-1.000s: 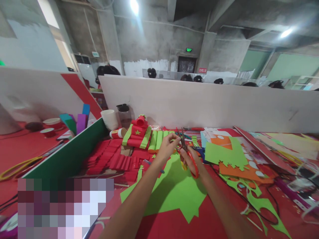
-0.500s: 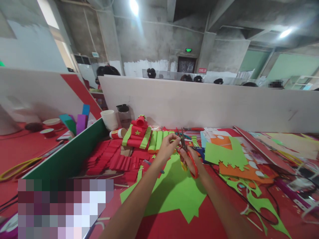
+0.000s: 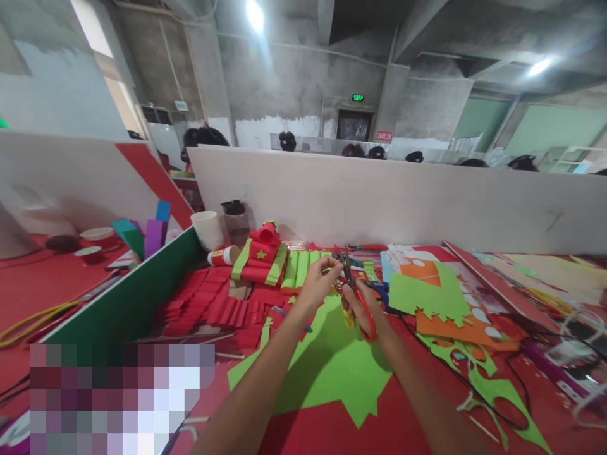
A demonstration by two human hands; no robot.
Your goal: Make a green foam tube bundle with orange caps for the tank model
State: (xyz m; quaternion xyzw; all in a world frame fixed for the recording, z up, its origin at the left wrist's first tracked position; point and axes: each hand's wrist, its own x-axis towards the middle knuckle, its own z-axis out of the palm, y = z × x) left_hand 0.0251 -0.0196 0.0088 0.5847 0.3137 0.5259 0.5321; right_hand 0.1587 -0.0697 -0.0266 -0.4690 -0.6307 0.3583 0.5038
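My right hand (image 3: 356, 302) grips a pair of scissors (image 3: 368, 323) with orange-red handles, blades pointing up and away from me. Close to the blades, my left hand (image 3: 323, 277) is closed in a pinch at the fingertips. Whatever it holds is too small to make out. Both hands hover over a large green sheet (image 3: 341, 373) with a jagged, cut front edge. Beyond my left hand lie rolled green paper tubes (image 3: 296, 268) and a red and green paper model (image 3: 260, 254) with a star on it.
Folded red paper strips (image 3: 232, 309) are heaped at the left, beside a dark green divider (image 3: 137, 297). A white cup (image 3: 207, 230) and a lidded bottle (image 3: 236, 222) stand behind. Green offcuts (image 3: 512, 398), orange sheets (image 3: 455, 328) and a black cable (image 3: 478, 395) lie at the right.
Both hands stay almost where they were, with the scissors still held in the right. The scissors and right hand have shifted very slightly; the left hand keeps its pinch.
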